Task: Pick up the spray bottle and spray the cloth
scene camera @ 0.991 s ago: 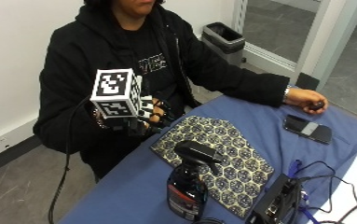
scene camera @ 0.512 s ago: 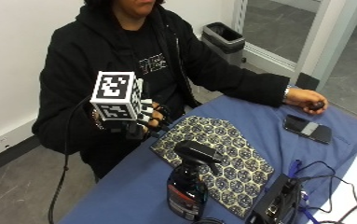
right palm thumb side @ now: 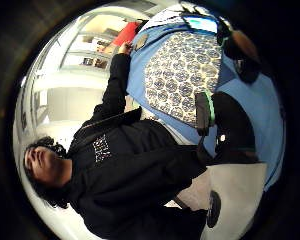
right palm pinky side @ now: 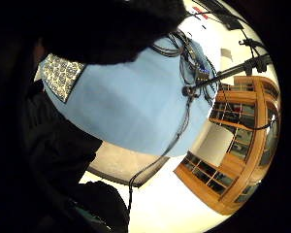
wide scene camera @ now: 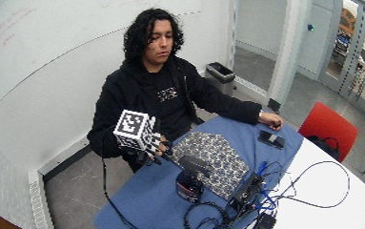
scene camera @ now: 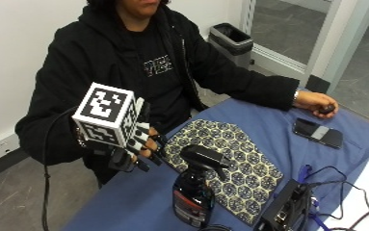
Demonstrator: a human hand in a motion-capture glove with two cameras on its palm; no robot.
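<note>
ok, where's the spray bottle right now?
In the outside view the spray bottle stands upright on the blue table, near its front edge, against the patterned cloth. The gloved right hand is beside it, not touching.

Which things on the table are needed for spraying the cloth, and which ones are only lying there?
Needed:
- spray bottle, standing upright on the patterned cloth's near end
- patterned cloth, lying flat
- gloved right hand, raised beside the bottle, holding nothing

Lying about:
- phone
- black box with cables

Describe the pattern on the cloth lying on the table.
The cloth has a dark ground with repeating pale rounded medallions, clearest in the outside view.
</note>
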